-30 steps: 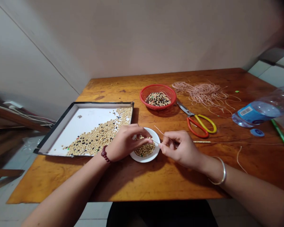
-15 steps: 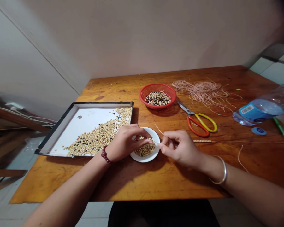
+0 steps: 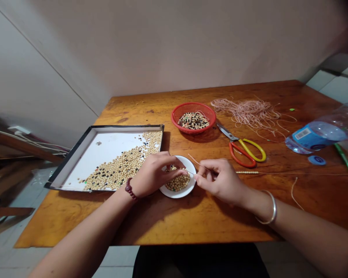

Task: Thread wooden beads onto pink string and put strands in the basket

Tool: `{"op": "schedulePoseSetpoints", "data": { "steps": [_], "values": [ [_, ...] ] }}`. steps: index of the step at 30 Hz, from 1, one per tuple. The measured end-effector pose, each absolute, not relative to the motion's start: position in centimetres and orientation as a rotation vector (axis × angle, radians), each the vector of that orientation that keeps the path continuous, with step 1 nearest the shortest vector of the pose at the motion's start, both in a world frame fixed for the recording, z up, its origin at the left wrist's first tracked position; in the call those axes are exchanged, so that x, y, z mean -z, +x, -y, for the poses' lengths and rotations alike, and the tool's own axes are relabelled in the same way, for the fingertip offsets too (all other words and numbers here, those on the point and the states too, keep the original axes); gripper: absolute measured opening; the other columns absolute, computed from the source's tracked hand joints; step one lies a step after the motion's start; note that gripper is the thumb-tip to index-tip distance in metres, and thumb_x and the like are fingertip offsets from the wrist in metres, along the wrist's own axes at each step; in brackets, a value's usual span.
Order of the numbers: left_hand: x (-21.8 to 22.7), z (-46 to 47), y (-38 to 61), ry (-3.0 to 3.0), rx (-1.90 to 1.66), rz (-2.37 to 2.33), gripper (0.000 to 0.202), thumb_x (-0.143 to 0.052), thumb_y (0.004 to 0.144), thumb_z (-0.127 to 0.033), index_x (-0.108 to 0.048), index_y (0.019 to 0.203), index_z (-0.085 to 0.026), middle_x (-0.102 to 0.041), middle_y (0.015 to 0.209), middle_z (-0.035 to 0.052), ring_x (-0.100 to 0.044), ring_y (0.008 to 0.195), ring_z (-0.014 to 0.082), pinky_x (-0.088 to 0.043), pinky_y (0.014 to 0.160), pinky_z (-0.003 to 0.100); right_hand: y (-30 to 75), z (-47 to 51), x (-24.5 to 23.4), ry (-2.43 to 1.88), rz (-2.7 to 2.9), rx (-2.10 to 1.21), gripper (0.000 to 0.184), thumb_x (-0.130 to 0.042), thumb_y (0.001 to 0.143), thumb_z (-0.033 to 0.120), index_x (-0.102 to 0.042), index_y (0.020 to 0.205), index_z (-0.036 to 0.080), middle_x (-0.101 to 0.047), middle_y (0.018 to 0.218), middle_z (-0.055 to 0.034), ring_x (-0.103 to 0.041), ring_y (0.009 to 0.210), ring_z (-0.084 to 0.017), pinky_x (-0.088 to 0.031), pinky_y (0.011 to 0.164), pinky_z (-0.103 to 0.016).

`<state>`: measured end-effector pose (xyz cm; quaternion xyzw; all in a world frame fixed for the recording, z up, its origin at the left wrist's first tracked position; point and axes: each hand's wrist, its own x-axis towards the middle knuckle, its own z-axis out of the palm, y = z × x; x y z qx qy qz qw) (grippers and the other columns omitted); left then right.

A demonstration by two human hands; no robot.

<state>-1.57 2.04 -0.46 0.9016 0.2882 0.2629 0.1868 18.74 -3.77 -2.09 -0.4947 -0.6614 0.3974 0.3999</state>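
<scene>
Over the white dish (image 3: 191,164) of small cream beads (image 3: 178,183), my left hand (image 3: 158,172) is closed in a pinch of thumb and forefinger. What sits between those fingertips is too small to make out. Facing it, my right hand (image 3: 219,179) grips a thin needle (image 3: 190,172) that reaches across to the left fingertips. A pale thread end (image 3: 193,158) sticks up from the right fingers. Behind that hand, a short row of strung cream beads (image 3: 247,172) lies on a thread running off to the right.
A black-edged tray (image 3: 104,141) of loose cream and dark beads stands left. Behind the dish sits a red basket (image 3: 176,125) of strung beads. Scissors (image 3: 239,144), a tangle of pink thread (image 3: 252,112), a plastic bottle (image 3: 316,135) and a blue cap (image 3: 317,160) lie to the right.
Both hands stay nearly in place over the dish. The thread end above my right hand has tipped slightly left and down. The view has shifted very slightly.
</scene>
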Motion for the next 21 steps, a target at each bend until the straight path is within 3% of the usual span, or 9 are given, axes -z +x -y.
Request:
{"op": "schedulePoseSetpoints", "data": {
  "steps": [7, 21],
  "values": [
    [0.56, -1.91, -1.70, 2.725, -0.751, -0.722, 0.015, -0.063, 0.085, -0.031, -0.068, 0.085, -0.018, -0.069, 0.076, 0.0033, -0.053, 0.068, 0.0123, -0.042, 0.063, 0.024, 18.75, 3.60, 2.07, -1.251, 1.720, -0.965, 0.021, -0.062, 0.071, 0.022, -0.053, 0.053, 0.017, -0.043, 0.044, 0.0054, -0.032, 0.040, -0.005, -0.025, 0.040, -0.019],
    [0.53, -1.84, -1.53, 2.460, -0.820, -0.803, 0.020, -0.072, 0.075, -0.036, -0.071, 0.079, -0.016, -0.064, 0.066, 0.0020, -0.053, 0.056, 0.0084, -0.040, 0.055, 0.019, 18.78, 3.81, 2.16, -1.185, 1.713, -0.983, 0.021, -0.063, 0.073, 0.022, -0.053, 0.055, 0.016, -0.043, 0.043, 0.0058, -0.033, 0.039, -0.005, -0.026, 0.040, -0.018]
  ]
}}
